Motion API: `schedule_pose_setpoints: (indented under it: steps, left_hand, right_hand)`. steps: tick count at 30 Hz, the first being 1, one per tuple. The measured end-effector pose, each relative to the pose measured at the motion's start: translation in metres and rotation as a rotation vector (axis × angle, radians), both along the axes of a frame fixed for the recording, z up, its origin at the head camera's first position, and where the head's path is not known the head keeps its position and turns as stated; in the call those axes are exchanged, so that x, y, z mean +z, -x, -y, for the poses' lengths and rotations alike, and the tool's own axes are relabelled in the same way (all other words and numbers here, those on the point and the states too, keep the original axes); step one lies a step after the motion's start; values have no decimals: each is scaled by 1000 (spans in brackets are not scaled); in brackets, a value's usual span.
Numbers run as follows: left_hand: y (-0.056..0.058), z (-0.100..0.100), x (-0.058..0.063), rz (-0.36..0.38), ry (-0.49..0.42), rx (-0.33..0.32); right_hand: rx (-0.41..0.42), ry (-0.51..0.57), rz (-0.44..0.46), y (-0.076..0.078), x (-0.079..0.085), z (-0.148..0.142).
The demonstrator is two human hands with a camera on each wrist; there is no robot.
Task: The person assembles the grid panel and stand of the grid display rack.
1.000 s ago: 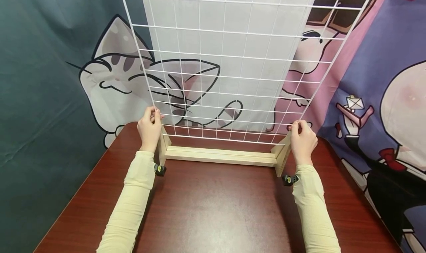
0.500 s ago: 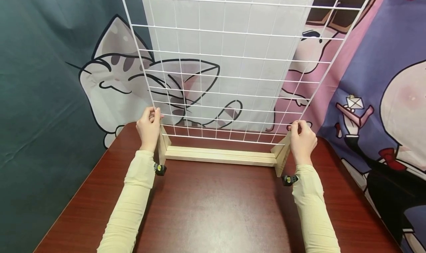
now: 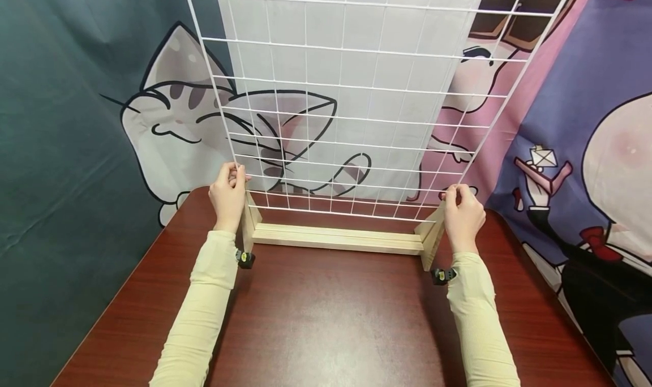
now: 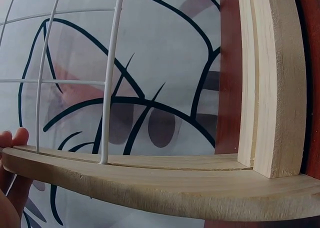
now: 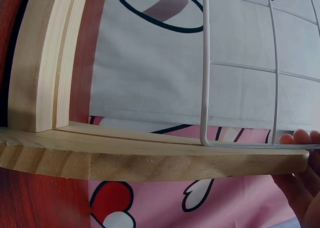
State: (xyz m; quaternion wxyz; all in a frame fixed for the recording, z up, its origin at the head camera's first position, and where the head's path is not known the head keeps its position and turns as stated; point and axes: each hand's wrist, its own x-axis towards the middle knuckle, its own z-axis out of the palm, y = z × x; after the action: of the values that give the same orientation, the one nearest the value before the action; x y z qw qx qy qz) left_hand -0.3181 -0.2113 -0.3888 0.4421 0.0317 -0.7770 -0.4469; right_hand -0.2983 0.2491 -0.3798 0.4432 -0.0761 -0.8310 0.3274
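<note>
Both grips are pinching: the left hand (image 3: 228, 199) has the upper end of a flat, pale wooden left side board (image 4: 150, 188), and the right hand (image 3: 464, 216) has the end of the matching pale wooden right side board (image 5: 150, 160). Can't tell if any fingertips press the wire too. Between the boards stands the white metal wire grid (image 5: 205, 63), its bottom edge well above the grooved pale wooden base rail (image 3: 336, 239). My worry: it's tall and only steadied near the foot, so a lean could tip the whole lot. If the boards splay, I'd guess the grid's edges pop out of line with the grooves; if one side drops first, it probably jams crooked. Count: two hands, two side boards, one grid, one rail (maybe two strips, can't tell), two small black wrist cameras (image 3: 246, 260), two cream fabric sleeves (image 3: 204, 308), one glossy reddish-brown table (image 3: 326, 330).
</note>
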Motion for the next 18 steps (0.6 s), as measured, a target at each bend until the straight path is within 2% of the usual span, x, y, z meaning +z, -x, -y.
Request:
schedule_pose_setpoints:
  steps: [18]
  left_hand:
    - [-1,-2,-2,-32,-13,-24]
  right_hand:
    - [11,5,-7,-1,-1,0]
